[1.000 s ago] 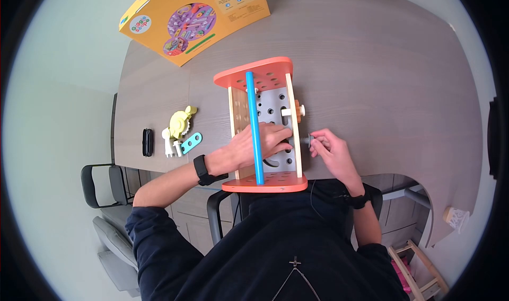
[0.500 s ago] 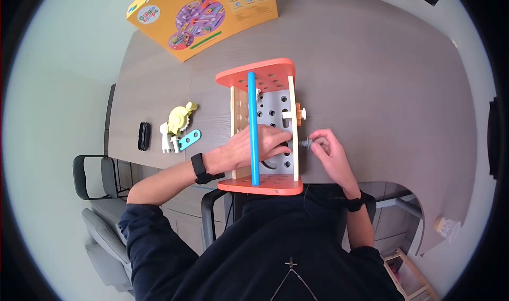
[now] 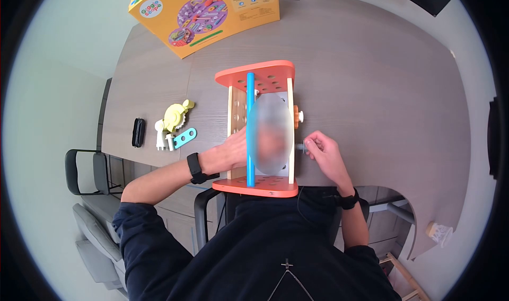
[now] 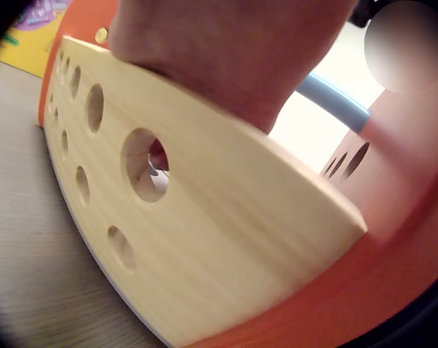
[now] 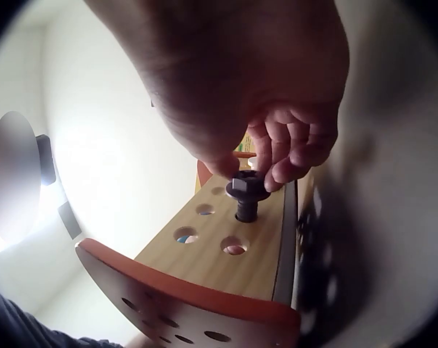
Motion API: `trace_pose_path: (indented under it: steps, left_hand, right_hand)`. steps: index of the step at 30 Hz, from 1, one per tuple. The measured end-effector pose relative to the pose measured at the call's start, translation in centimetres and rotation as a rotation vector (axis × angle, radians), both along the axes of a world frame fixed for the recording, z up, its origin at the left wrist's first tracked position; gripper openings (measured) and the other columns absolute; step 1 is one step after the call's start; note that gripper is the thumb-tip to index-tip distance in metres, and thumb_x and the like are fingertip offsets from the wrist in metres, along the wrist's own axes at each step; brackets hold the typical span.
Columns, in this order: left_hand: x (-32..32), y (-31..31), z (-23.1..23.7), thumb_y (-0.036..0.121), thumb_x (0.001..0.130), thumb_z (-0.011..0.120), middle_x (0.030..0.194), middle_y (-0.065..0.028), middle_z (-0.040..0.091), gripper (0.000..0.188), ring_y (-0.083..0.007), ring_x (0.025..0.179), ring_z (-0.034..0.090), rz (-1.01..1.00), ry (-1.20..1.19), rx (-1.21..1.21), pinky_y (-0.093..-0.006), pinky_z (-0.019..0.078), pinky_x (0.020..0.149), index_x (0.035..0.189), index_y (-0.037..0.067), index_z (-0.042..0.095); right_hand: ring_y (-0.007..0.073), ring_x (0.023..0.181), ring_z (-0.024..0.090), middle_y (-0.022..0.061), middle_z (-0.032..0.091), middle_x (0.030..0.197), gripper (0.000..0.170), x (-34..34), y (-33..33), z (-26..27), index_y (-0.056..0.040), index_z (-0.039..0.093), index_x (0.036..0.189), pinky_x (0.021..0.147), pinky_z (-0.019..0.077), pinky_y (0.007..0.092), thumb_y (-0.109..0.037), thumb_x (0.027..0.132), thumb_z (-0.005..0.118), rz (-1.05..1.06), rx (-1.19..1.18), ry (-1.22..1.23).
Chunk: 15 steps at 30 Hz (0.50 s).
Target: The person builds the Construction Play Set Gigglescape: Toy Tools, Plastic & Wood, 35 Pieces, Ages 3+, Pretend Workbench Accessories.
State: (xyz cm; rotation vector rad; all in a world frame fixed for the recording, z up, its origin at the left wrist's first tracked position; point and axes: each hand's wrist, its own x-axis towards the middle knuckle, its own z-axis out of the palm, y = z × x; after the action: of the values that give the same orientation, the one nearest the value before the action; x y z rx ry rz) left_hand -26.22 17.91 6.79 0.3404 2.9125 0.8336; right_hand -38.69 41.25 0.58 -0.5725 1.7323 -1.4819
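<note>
Pinching the grey bolt (image 5: 246,196) by its head, your right hand (image 3: 324,153) sits at about four o'clock of the toy frame (image 3: 254,72), where the bolt stands part-way out of the side panel (image 5: 203,255). Half a second ago your fingers looked more spread; now they draw in. The bolt protrudes about as far as then, so it seems no deeper. Your left hand (image 3: 233,150) reaches in from nine o'clock, fingers blurred over; I cannot tell its grip.
</note>
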Motion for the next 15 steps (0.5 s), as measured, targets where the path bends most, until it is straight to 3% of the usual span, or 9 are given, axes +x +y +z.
trace_pose_path:
  steps: [3, 6, 9, 12, 15]
  left_hand:
    - [0.1, 0.0, 0.1, 0.033, 0.102, 0.070, 0.090, -0.0148, 0.070, 0.031, -0.0394, 0.086, 0.070, 0.013, 0.006, -0.001, -0.0484, 0.0579, 0.074, 0.116, 0.006, 0.067]
    - [0.1, -0.1, -0.6, 0.037, 0.104, 0.065, 0.079, -0.0143, 0.063, 0.033, -0.0385, 0.078, 0.069, 0.000, 0.099, 0.021, -0.0483, 0.0551, 0.067, 0.100, 0.005, 0.058]
    - [0.1, 0.0, -0.1, 0.037, 0.104, 0.065, 0.079, -0.0143, 0.063, 0.034, -0.0385, 0.078, 0.069, 0.005, 0.065, 0.021, -0.0485, 0.0552, 0.067, 0.100, 0.005, 0.059]
    - [0.1, 0.0, 0.0, 0.037, 0.104, 0.065, 0.078, -0.0140, 0.063, 0.034, -0.0385, 0.077, 0.069, 0.002, 0.062, 0.028, -0.0486, 0.0552, 0.067, 0.101, 0.005, 0.059]
    - [0.1, -0.2, -0.7, 0.037, 0.104, 0.065, 0.078, -0.0135, 0.064, 0.033, -0.0383, 0.078, 0.069, -0.011, 0.080, 0.028, -0.0484, 0.0554, 0.067, 0.102, 0.005, 0.059]
  right_hand:
    - [0.0075, 0.070, 0.058, -0.0030, 0.065, 0.080, 0.025, -0.8, -0.3, 0.9, -0.0002, 0.067, 0.102, 0.064, 0.0470, 0.0275, -0.023, 0.110, 0.062, 0.111, 0.240, 0.113]
    - [0.0099, 0.079, 0.065, -0.0008, 0.067, 0.087, 0.022, -0.9, 0.0, 0.8, 0.0010, 0.066, 0.108, 0.072, 0.0517, 0.0280, -0.021, 0.110, 0.062, 0.163, 0.338, 0.104]
    - [0.0104, 0.089, 0.067, 0.0010, 0.068, 0.095, 0.018, 0.6, 0.9, 1.0, 0.0020, 0.063, 0.117, 0.081, 0.0530, 0.0264, -0.014, 0.109, 0.063, -0.037, -0.051, -0.026]
    - [0.0098, 0.094, 0.066, 0.0022, 0.068, 0.102, 0.022, 0.9, 1.6, 0.8, 0.0016, 0.060, 0.125, 0.087, 0.0523, 0.0247, -0.007, 0.106, 0.065, -0.011, -0.249, -0.102]
    - [0.0084, 0.089, 0.065, 0.0007, 0.067, 0.098, 0.023, 0.5, 1.5, -0.1, 0.0004, 0.060, 0.125, 0.083, 0.0513, 0.0229, -0.004, 0.104, 0.067, 0.037, -0.211, -0.091]
